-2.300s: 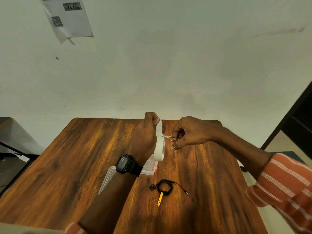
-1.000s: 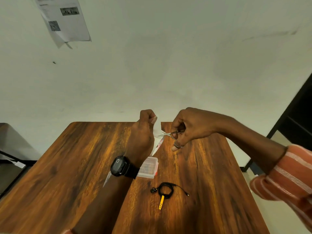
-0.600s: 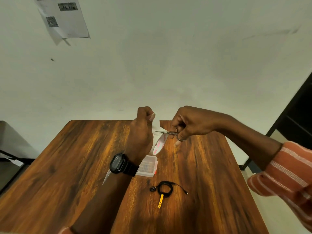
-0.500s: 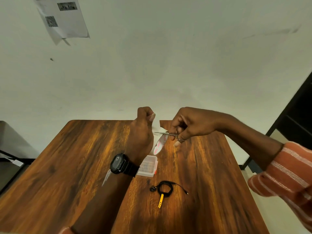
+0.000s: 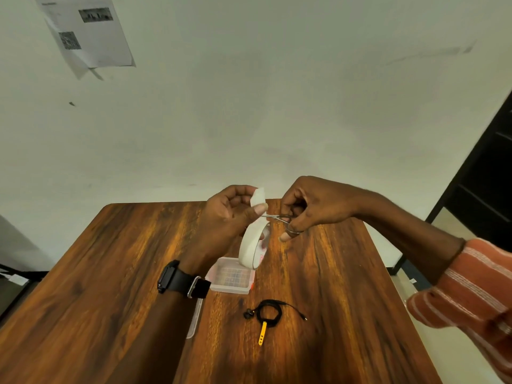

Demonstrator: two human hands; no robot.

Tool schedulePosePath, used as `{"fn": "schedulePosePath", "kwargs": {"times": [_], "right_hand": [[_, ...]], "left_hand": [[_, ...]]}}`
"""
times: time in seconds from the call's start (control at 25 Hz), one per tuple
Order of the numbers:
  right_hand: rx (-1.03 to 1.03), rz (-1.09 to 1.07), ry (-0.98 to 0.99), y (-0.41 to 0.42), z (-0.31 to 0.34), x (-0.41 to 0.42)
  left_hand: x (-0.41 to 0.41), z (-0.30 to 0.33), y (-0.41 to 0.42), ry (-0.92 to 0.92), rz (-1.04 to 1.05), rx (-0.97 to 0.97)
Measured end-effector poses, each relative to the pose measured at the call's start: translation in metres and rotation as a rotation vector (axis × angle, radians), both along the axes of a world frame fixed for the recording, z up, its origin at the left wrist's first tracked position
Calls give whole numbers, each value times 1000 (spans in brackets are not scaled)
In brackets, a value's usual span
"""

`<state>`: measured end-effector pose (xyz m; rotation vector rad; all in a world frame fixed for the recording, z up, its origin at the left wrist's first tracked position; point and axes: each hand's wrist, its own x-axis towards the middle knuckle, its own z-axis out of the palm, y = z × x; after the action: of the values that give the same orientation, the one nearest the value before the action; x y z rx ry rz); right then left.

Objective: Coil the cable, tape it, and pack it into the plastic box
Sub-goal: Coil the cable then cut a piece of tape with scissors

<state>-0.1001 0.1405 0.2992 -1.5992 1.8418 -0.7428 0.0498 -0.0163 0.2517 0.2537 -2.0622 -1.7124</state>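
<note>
A coiled black cable [image 5: 270, 313] with a yellow strap lies on the wooden table [image 5: 332, 300], near the front. Behind it sits the clear plastic box [image 5: 232, 278], its lid open to the left. My left hand [image 5: 230, 217] is raised above the box and pinches a pulled-out strip of white tape [image 5: 258, 199]; the tape roll [image 5: 252, 246] hangs below it. My right hand [image 5: 307, 207] grips small metal scissors [image 5: 277, 217], whose blades reach the tape just under my left thumb.
A black watch [image 5: 180, 279] is on my left wrist. A printed sheet [image 5: 88, 31] hangs on the pale wall behind the table. A dark shelf frame [image 5: 482, 189] stands at the right, and a grey surface [image 5: 16, 253] at the left.
My left hand has turned palm-side toward me, showing the pinched tape end. The roll has swung round to hang face-on. The scissors stay at the tape.
</note>
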Motion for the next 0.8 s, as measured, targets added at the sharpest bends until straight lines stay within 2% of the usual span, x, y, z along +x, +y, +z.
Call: {"fn": "schedulePosePath", "kwargs": {"times": [0.12, 0.28, 0.4, 0.6, 0.8], "right_hand": [[2, -7, -4, 0, -2, -1], [30, -21, -12, -1, -1, -5], [103, 33, -20, 3, 5, -8], [129, 69, -10, 7, 13, -10], [118, 40, 34, 8, 16, -9]], "left_hand": [[-7, -7, -1, 3, 76, -28], [-14, -17, 9, 111, 142, -127], [-14, -21, 14, 173, 193, -285], [-13, -16, 17, 197, 240, -509], [-9, -9, 27, 175, 239, -603]]}}
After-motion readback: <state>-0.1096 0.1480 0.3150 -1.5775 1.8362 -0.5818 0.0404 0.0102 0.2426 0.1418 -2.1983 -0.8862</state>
